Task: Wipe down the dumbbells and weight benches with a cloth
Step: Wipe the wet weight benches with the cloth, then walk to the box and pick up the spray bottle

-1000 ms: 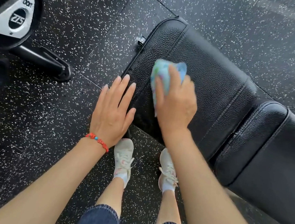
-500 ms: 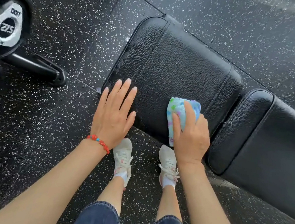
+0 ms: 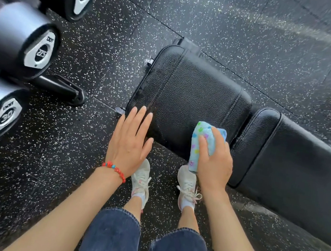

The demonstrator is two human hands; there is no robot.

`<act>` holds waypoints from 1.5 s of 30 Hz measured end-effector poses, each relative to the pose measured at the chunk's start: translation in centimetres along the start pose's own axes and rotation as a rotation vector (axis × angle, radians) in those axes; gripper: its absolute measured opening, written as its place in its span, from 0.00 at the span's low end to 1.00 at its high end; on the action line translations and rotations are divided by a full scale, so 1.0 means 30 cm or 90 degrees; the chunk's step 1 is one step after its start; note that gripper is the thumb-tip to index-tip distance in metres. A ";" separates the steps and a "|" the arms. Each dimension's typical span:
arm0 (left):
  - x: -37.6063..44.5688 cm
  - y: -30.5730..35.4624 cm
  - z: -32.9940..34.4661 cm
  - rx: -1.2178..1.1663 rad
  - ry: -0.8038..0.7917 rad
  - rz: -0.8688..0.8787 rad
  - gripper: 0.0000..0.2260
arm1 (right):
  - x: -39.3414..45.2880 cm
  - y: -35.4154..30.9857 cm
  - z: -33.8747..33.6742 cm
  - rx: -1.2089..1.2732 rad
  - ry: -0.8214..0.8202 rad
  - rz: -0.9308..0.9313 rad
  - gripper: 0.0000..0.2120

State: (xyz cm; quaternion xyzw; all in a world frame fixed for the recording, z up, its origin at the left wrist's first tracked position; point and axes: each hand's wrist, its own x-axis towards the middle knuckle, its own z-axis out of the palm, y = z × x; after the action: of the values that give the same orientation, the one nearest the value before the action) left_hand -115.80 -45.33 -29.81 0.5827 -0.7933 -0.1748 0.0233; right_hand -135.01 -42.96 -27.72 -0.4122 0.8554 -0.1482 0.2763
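The seat pad (image 3: 187, 98) of the bench (image 3: 295, 165) was mostly bare, so there was free room across its far and middle part. At its near edge the left hand (image 3: 129, 139) lay flat on the left corner, and the right hand (image 3: 213, 164) with the cloth (image 3: 200, 143) took the right corner. The dumbbells (image 3: 22, 50) and a rack foot (image 3: 63, 89) stood on the left, with open floor (image 3: 110, 58) between them and the pad.
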 end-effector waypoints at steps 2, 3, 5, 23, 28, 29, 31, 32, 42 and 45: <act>-0.017 0.015 -0.040 0.012 0.002 -0.004 0.24 | -0.018 -0.023 -0.034 0.013 -0.006 -0.003 0.18; -0.025 0.023 -0.061 0.016 0.004 -0.010 0.24 | -0.024 -0.036 -0.053 0.018 -0.009 -0.008 0.18; -0.041 0.041 -0.101 0.022 0.010 -0.027 0.23 | -0.035 -0.065 -0.093 0.028 -0.019 -0.020 0.17; -0.331 0.394 -0.510 0.025 0.139 -0.263 0.22 | -0.196 -0.292 -0.538 0.123 -0.153 -0.270 0.17; -0.475 0.447 -0.599 0.018 0.170 -0.361 0.23 | -0.285 -0.373 -0.598 0.125 -0.215 -0.340 0.17; -0.506 0.453 -0.618 0.015 0.176 -0.383 0.23 | -0.303 -0.391 -0.602 0.123 -0.232 -0.353 0.17; -0.572 0.461 -0.658 0.013 0.186 -0.428 0.23 | -0.347 -0.427 -0.606 0.116 -0.274 -0.383 0.17; -0.606 0.462 -0.677 0.015 0.189 -0.452 0.23 | -0.371 -0.443 -0.606 0.107 -0.294 -0.405 0.17; -1.018 0.428 -0.813 -0.014 0.221 -0.695 0.24 | -0.758 -0.580 -0.556 -0.001 -0.477 -0.630 0.15; -1.175 0.425 -0.819 -0.025 0.248 -0.771 0.24 | -0.914 -0.602 -0.512 -0.050 -0.525 -0.714 0.16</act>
State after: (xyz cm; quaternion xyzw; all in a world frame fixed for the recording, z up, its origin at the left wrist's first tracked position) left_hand -110.29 -15.29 2.99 0.9487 -0.3007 -0.0622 0.0750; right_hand -118.97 -32.12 2.94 -0.8242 0.3433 -0.0691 0.4451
